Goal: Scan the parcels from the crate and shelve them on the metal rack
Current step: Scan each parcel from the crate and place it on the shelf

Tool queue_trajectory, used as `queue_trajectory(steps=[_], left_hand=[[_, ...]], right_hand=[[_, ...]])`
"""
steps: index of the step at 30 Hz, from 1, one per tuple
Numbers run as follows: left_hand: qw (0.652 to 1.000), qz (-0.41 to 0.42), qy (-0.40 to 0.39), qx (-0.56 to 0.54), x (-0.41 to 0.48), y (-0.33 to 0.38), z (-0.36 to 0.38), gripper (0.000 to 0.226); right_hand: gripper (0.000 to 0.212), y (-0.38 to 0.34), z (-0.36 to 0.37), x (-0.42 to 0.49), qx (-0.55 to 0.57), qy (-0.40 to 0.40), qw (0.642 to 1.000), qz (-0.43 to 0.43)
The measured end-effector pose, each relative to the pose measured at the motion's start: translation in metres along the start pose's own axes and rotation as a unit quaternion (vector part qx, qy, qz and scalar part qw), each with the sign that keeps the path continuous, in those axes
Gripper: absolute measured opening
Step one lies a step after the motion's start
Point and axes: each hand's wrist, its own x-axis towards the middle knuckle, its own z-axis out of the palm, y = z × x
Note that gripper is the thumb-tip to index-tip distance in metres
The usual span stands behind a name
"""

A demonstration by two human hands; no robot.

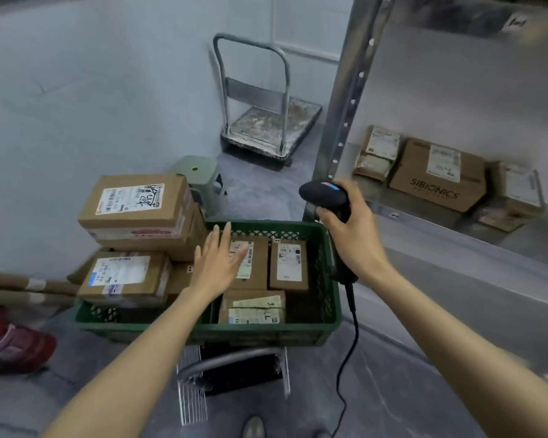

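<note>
Since my left grip (217, 263) is spread flat, fingers straight, over the box (257, 275) lying label-up in the crate (203, 330), nothing's held there yet; touching or just above, can't tell; right grip (353, 229) is wrapped round the scanner (325, 192). Box looks small, stiff cardboard, prob. light; tape may be slick, so I'd pinch opposite side edges w/ one grip; rack (440, 232) is near, right.
</note>
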Motion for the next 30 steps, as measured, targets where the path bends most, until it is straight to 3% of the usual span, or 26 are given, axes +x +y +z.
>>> queue_trajectory(steps=[8,13,22,30], left_hand=[[0.995,0.003,-0.085,-0.058,0.032,0.012,0.080,0.084],[0.988,-0.014,-0.122,-0.099,0.048,0.012,0.130,0.103],[0.947,-0.046,-0.167,-0.271,0.075,0.023,0.197,0.062],[0.962,-0.089,-0.132,-0.223,0.093,0.032,0.234,0.064]], right_hand=[[0.041,0.050,0.006,0.011,-0.019,0.024,0.998,0.048],[0.041,0.087,0.012,0.018,-0.007,0.016,0.998,0.060],[0.043,0.158,0.019,0.021,-0.006,-0.010,0.993,0.114],[0.046,0.190,0.019,0.015,-0.002,-0.020,0.989,0.150]])
